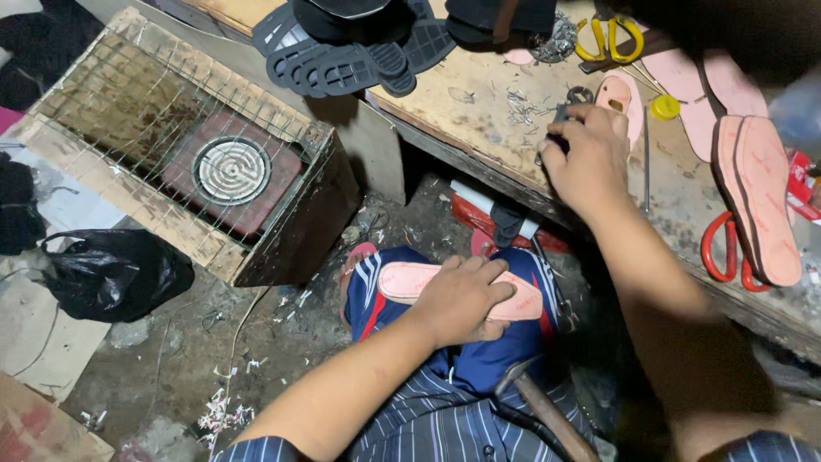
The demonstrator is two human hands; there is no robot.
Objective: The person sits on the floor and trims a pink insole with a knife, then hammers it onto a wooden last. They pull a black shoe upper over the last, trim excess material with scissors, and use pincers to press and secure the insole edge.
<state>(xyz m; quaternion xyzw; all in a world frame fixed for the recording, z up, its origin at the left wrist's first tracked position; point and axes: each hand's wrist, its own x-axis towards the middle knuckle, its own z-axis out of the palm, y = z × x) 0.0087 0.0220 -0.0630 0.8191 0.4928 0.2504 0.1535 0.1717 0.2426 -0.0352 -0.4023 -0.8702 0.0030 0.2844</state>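
Note:
My left hand (462,295) presses down on a pink shoe insole (402,281) that lies across my knee, on blue trousers with red and white stripes. My right hand (590,158) reaches up onto the worn wooden workbench (479,103) with its fingers closed on a small dark tool (560,120) among scattered metal bits. A hammer (539,406) with a wooden handle rests on my lap below the left hand.
On the bench lie pink insoles (757,197), yellow-handled scissors (607,38), red-handled scissors (723,252), a yellow cap (664,107) and black rubber soles (351,60). A wooden box with a wire grid and a round heater coil (231,169) stands left. A black bag (115,269) lies on the littered floor.

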